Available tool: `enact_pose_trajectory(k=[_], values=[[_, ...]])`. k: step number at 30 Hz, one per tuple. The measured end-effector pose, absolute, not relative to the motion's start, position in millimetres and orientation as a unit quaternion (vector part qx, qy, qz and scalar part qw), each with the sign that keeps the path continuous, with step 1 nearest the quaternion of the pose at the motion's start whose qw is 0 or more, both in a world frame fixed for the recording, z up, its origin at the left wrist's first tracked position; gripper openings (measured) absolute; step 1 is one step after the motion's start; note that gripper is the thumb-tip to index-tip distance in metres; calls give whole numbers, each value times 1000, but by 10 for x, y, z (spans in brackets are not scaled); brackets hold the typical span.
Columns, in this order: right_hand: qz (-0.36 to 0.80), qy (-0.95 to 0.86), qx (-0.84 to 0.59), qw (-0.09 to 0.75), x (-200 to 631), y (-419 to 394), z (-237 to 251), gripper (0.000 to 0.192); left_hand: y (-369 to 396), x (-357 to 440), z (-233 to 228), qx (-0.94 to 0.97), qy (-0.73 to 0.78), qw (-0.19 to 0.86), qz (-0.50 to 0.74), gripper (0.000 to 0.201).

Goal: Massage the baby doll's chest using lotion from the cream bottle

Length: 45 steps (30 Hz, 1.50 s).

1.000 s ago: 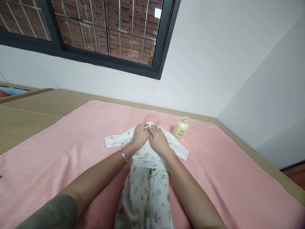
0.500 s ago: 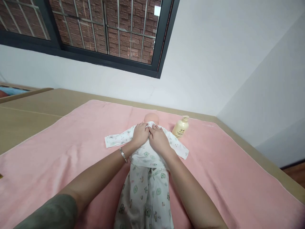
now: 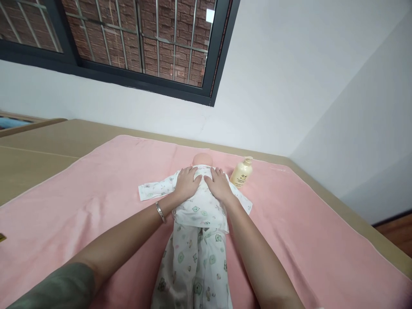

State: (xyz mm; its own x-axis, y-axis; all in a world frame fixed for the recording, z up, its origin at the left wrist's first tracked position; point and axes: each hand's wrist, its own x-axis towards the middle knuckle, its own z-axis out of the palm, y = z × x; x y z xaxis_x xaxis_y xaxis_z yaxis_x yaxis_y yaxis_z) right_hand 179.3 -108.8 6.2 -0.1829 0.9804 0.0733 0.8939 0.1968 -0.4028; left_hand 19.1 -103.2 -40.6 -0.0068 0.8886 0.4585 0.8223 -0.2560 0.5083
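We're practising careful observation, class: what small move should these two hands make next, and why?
Probably slide both hands slightly outward, towards the sleeves: the left hand and right hand lie open on the upper part of the white patterned top, with a gap between them, and the sleeves stretch out to either side.

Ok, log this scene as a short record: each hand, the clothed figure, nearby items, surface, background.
Left hand: palm down on the white patterned top; silvery bracelet at the wrist
Right hand: palm down on the same top, apart from the left
Figure: doll-like, laid out, sleeves spread, patterned trousers
Bottle: pale yellow, pump top, right of the figure
Surface: pink blanket
Background: white wall, dark-framed window
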Motion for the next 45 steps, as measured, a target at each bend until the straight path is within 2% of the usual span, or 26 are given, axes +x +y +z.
enact_pose_trajectory(k=[9, 14, 18, 21, 26, 30, 33, 37, 40, 45], values=[[21, -774, -620, 125, 1566, -1353, 197, 48, -1066, 181, -250, 734, 604, 40, 308, 43], [85, -779, -599, 167, 1665, -1270, 197, 43, -1243, 262, -164, 743, 613, -9, 269, 41], [107, -772, -597, 190, 1782, -1129, 129, 48, -1386, 360, -142, 748, 606, -53, 266, 41], [84, -770, -604, 186, 1770, -1117, 104, 51, -1395, 361, -120, 756, 597, -38, 266, 38], [26, -771, -618, 152, 1630, -1249, 149, 40, -1262, 240, -70, 759, 598, 19, 255, 37], [1, -760, -636, 133, 1521, -1362, 190, 40, -1182, 167, -50, 761, 596, 58, 248, 40], [23, -755, -639, 145, 1528, -1368, 217, 37, -1206, 190, -70, 759, 600, 47, 248, 42], [106, -767, -606, 182, 1688, -1240, 220, 32, -1319, 315, -141, 754, 606, -22, 252, 43], [154, -774, -577, 210, 1816, -1127, 175, 35, -1389, 391, -172, 765, 589, -60, 255, 41], [106, -781, -571, 228, 1806, -1124, 120, 37, -1355, 321, -90, 772, 580, -13, 259, 37]])
